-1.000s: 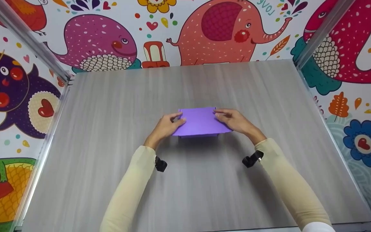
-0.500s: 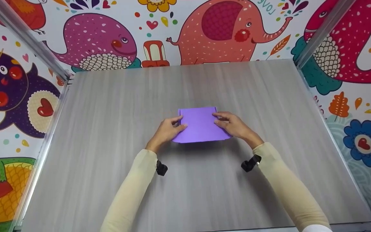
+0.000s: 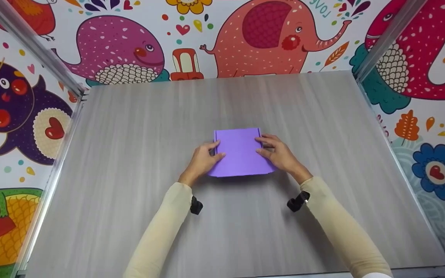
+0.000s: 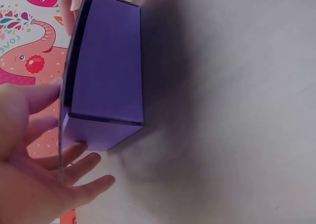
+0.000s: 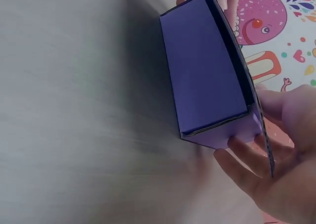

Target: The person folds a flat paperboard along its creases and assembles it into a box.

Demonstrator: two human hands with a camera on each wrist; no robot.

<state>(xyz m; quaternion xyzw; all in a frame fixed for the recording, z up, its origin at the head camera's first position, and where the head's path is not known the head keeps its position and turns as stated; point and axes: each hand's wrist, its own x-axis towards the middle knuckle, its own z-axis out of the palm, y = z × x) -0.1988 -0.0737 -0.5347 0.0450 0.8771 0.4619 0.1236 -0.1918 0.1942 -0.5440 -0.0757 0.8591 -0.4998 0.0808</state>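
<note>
A purple cardboard box [image 3: 242, 150] rests on the table, its lid folded down toward the person. In the left wrist view a narrow dark gap shows between the lid's edge and the front wall [image 4: 108, 61]. The lid's front corners flare out past the box sides. My left hand [image 3: 203, 158] holds the left side, thumb on top of the lid and fingers along the side wall below it. Opposite it, my right hand [image 3: 280, 152] holds the right side in the same way, with its fingers [image 5: 242, 169] under the lid's flared corner. The box's inside is hidden.
The grey wood-grain table [image 3: 137, 127] stretches around the box on all sides. Walls printed with cartoon animals [image 3: 265, 42] stand behind and beside it, with metal posts [image 3: 388, 42] at the back corners. A black wrist camera [image 3: 299, 201] sits on each forearm.
The lid's front edge has come down toward the person and now hides the front wall from the head view. Both hands have moved slightly nearer the person along the sides.
</note>
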